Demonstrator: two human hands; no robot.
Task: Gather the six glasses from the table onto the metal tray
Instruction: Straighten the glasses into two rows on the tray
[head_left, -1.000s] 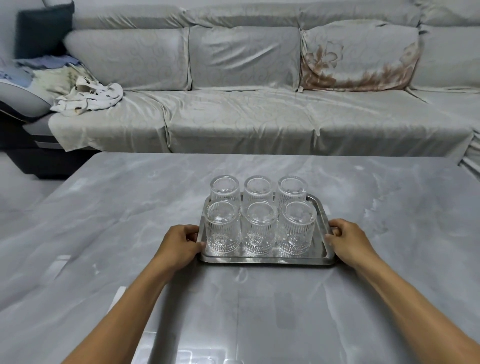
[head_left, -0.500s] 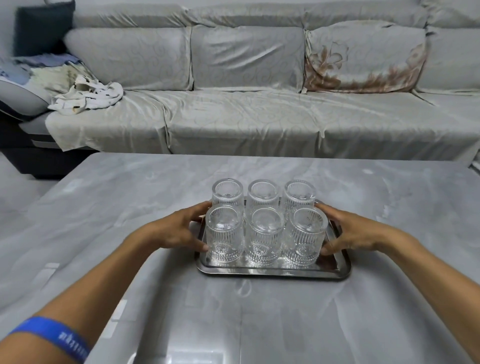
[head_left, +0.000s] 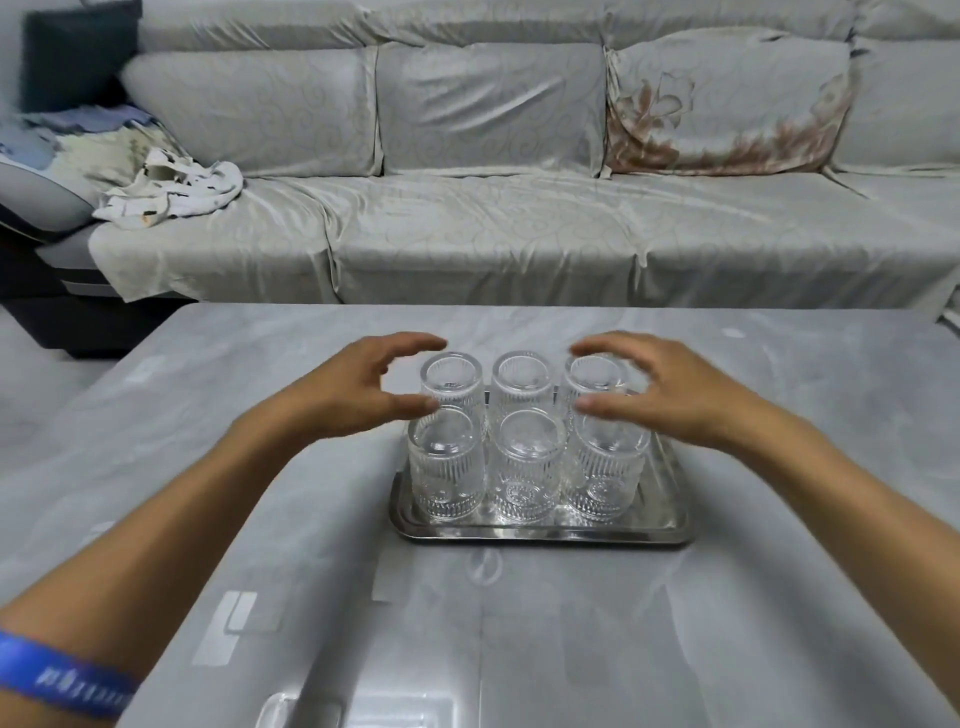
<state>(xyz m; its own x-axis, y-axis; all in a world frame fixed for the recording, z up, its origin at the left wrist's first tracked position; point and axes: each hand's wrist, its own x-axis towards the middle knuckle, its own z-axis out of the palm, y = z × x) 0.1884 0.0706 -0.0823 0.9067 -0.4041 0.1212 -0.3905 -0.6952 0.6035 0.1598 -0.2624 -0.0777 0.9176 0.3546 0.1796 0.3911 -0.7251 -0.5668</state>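
Several clear ribbed glasses stand in two rows on the metal tray (head_left: 540, 534), which rests on the grey marble table (head_left: 779, 426). The back left glass (head_left: 451, 382) and the back right glass (head_left: 597, 382) are the ones nearest my hands. My left hand (head_left: 353, 387) hovers beside the back left glass, fingers spread in a curve, its thumb close to the glass. My right hand (head_left: 660, 392) mirrors it at the back right glass, thumb over that glass's near side. Neither hand has closed on a glass. The front middle glass (head_left: 530, 467) stands untouched.
A long grey covered sofa (head_left: 519, 234) runs behind the table's far edge. A crumpled white cloth (head_left: 171, 195) lies on its left end. A blue band (head_left: 57, 686) is on my left wrist.
My hands left the tray's sides, rose past the front glasses and now hover, fingers spread, at the back corner glasses. The tray and glasses look unmoved on the table.
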